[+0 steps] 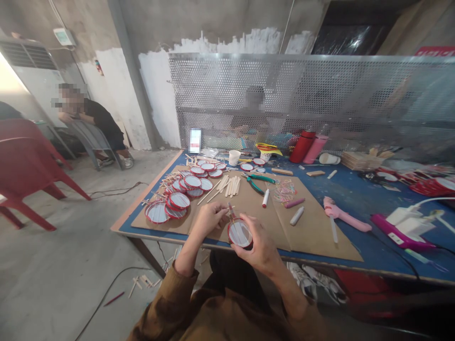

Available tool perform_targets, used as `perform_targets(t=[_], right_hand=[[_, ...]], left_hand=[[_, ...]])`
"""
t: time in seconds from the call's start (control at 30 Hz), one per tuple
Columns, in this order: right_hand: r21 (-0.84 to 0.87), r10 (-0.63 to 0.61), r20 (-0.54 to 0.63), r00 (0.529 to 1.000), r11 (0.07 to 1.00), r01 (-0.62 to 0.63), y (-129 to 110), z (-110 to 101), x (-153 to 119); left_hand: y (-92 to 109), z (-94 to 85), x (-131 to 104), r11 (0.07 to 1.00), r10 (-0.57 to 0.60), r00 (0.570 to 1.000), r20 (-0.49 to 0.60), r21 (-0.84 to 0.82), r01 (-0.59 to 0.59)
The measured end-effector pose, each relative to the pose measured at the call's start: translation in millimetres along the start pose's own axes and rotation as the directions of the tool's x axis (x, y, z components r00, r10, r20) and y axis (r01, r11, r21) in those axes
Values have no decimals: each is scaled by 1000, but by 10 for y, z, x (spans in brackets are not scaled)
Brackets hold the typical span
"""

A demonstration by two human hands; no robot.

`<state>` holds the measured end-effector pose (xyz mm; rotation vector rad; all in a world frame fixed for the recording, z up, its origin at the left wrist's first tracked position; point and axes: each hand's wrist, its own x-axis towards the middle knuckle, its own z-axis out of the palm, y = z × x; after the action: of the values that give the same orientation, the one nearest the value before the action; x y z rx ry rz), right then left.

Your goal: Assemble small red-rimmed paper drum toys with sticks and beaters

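Note:
My right hand [256, 242] grips a round red-rimmed disc [240, 233] with a pale face, held over the front edge of the cardboard sheet [295, 232]. At the disc's top edge, my left hand [212, 219] pinches something thin and pale, too small to name. A narrow stick rises from the disc between the two hands. Left of them lies a pile of similar red-rimmed discs [179, 200]. Flat wooden sticks [232, 186] lie beyond my hands, beside green-handled pliers [255, 184] and a white marker with a red end [265, 198].
A pink glue gun [346, 217] and a purple power strip [401, 237] lie on the right. Red and pink bottles [302, 147] stand near the perforated metal screen [220, 90]. A phone [195, 140] leans at the back left; a person sits beyond, far left.

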<state>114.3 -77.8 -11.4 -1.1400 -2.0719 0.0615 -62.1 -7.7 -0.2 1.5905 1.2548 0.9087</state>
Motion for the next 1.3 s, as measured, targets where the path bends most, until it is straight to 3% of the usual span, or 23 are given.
perform_targets(t=[0.77, 0.93, 1.07, 1.17, 1.23, 1.3], right_hand=[[-1, 10, 11, 1000, 1000, -9, -1, -2, -6], [23, 22, 3, 1000, 999, -23, 18, 6, -16], [111, 83, 2, 997, 990, -82, 75, 21, -35], [252, 174, 62, 983, 950, -185, 134, 5, -29], [355, 227, 145, 963, 897, -265, 171, -45, 12], [400, 249, 231, 941, 857, -325, 200, -133, 108]], left_hand=[[19, 1, -14, 1000, -7, 1000, -6, -13, 7], [18, 2, -14, 997, 17, 998, -62, -76, -21], [28, 3, -25, 982, -6, 993, -118, -190, -17], [25, -1, -26, 973, -22, 987, -158, -230, -15], [21, -13, -28, 983, 13, 982, -187, -176, -47], [25, -30, -35, 993, 107, 973, -204, -22, -114]])
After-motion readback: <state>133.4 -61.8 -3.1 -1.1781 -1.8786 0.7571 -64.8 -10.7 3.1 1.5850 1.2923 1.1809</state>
